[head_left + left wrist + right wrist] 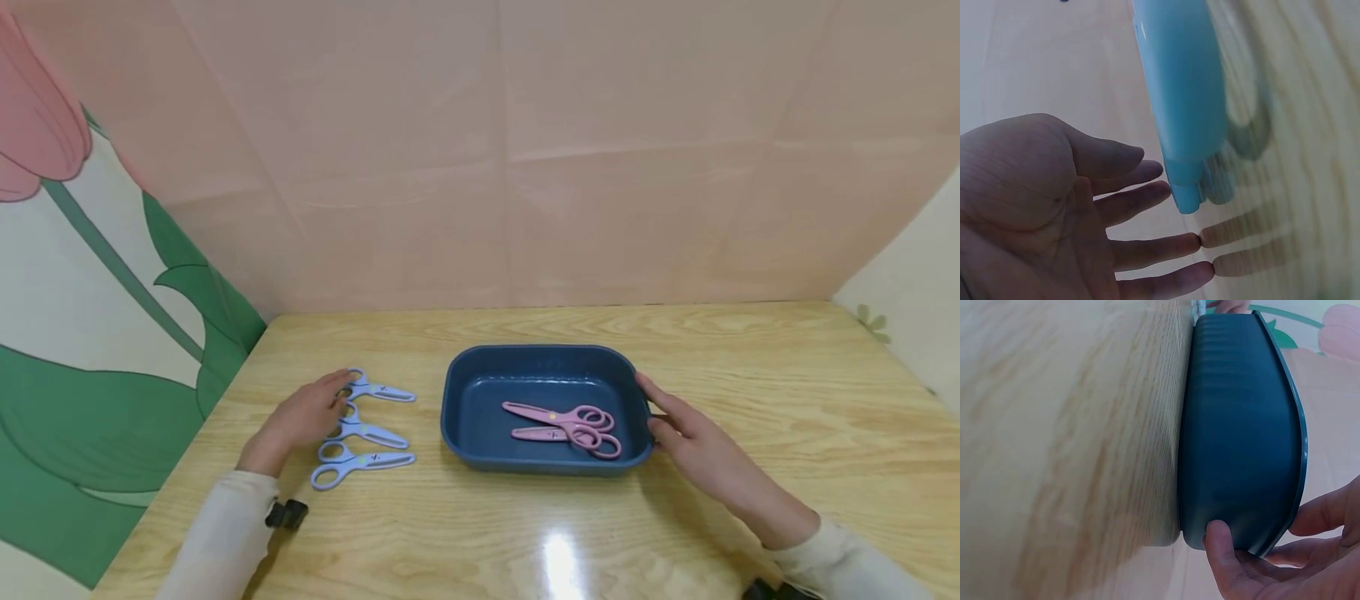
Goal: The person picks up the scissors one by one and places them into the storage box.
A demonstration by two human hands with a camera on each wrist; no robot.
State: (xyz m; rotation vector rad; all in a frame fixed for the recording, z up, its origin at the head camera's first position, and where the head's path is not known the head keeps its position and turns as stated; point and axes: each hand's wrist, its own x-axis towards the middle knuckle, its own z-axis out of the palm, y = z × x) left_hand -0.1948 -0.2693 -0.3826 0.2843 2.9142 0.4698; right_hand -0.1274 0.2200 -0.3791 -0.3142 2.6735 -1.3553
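Observation:
Three pairs of light-blue scissors lie in a column on the table's left side: the far pair (pixel 390 392), the middle pair (pixel 384 436) and the near pair (pixel 386 460). My left hand (pixel 306 412) is at the handles of the far pair. In the left wrist view its fingers stretch out, two tips down at the tabletop, beside a blue scissors handle (pixel 1185 81). My right hand (pixel 705 454) holds the right end of a dark blue tray (pixel 540 468), thumb against the outer wall. Two pairs of pink scissors (pixel 528 410) overlap inside the tray.
The wood-grain table (pixel 465 533) meets a pink wall covering (pixel 525 208) at its back edge. A tulip-patterned panel (pixel 172 333) borders the left side, and a pale panel (pixel 915 292) stands at the right.

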